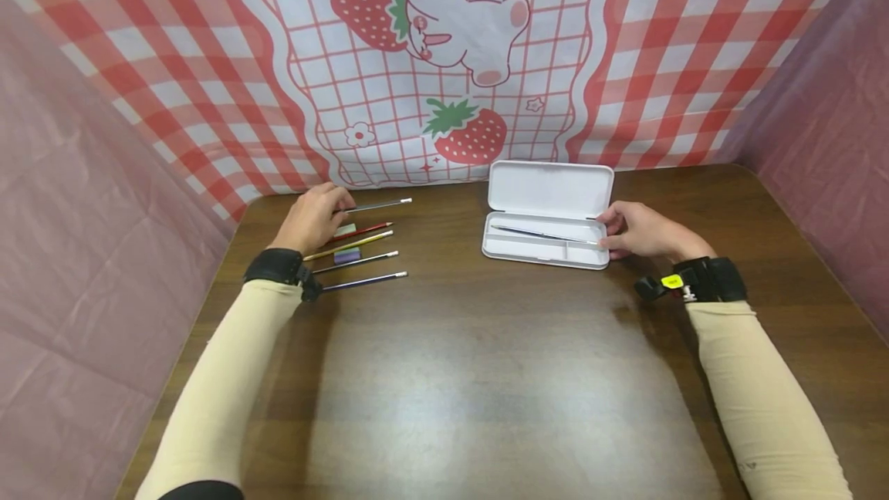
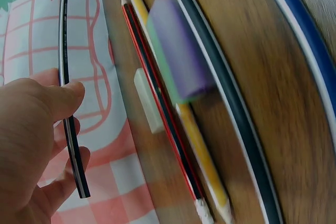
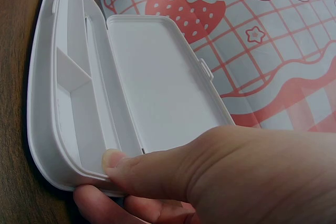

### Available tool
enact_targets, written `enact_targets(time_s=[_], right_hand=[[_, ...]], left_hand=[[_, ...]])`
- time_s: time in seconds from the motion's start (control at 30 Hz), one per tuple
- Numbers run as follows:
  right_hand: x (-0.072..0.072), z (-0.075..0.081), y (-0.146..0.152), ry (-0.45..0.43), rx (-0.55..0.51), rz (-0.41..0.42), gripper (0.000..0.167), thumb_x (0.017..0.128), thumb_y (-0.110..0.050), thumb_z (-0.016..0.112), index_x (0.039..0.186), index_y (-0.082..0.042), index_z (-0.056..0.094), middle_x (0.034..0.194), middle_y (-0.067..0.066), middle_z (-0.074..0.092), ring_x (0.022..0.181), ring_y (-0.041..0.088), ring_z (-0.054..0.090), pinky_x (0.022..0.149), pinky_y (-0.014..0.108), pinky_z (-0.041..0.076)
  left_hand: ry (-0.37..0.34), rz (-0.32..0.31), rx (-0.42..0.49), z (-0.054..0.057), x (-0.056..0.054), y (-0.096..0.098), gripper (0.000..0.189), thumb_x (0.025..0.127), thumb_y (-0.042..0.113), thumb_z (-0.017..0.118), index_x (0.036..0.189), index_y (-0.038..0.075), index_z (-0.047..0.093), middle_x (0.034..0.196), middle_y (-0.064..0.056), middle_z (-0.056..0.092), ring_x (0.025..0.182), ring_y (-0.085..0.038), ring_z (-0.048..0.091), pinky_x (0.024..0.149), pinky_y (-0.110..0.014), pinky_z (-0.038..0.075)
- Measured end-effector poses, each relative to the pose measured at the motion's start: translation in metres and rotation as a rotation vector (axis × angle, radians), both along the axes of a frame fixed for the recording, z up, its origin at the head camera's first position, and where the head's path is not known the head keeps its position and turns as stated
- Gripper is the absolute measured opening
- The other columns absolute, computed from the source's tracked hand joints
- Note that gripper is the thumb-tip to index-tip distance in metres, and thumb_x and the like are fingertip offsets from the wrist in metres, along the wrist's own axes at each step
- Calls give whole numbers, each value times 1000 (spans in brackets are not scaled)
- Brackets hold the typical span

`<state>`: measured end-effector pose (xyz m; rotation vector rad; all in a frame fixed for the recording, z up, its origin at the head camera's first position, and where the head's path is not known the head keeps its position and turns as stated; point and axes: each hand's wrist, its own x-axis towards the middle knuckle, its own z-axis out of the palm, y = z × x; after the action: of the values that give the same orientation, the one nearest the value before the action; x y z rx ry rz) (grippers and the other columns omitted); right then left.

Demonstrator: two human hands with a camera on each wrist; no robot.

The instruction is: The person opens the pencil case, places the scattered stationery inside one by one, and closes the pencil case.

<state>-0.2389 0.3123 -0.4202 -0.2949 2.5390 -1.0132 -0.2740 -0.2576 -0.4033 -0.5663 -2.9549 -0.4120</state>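
Left hand (image 1: 312, 216), at ten o'clock on the table (image 1: 444, 376), pinches the black pencil (image 1: 378, 206) between thumb and fingers, its eraser end toward three o'clock. From there toward six o'clock lie, in turn, the red pencil (image 1: 368, 231), yellow pencil (image 1: 368, 240), dark pencil (image 1: 371, 259) and blue pencil (image 1: 368, 281). The pale eraser (image 1: 345, 230) sits just beside the red one, toward twelve o'clock; the purple eraser (image 1: 347, 257) is between yellow and dark. Right hand (image 1: 642, 230) grips the case (image 1: 517, 259) at its three o'clock end, thumb on the rim. The case lies open at one o'clock, lid (image 1: 551, 190) raised at its twelve o'clock edge, another pencil (image 1: 542, 234) slanting inside
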Motion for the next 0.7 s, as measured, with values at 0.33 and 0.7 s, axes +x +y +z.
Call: enact_targets(time_s=[0.33,0.7], right_hand=[[1,1,-1,-1,-4,1,47,103,4,73,142,19,50,116,30,62,88,21,68,73,24,65],[0,-1,0,6,-6,1,48,103,6,74,142,20,50,116,32,63,89,23,69,72,24,66]], left_hand=[[23,-27,8,-3,0,22,17,104,2,75,121,3,76,118,-19,74,111,-37,71,97,-54,59],[16,-30,11,-3,0,40,16,105,4,75,120,4,77,117,-18,74,110,-36,72,97,-54,60]])
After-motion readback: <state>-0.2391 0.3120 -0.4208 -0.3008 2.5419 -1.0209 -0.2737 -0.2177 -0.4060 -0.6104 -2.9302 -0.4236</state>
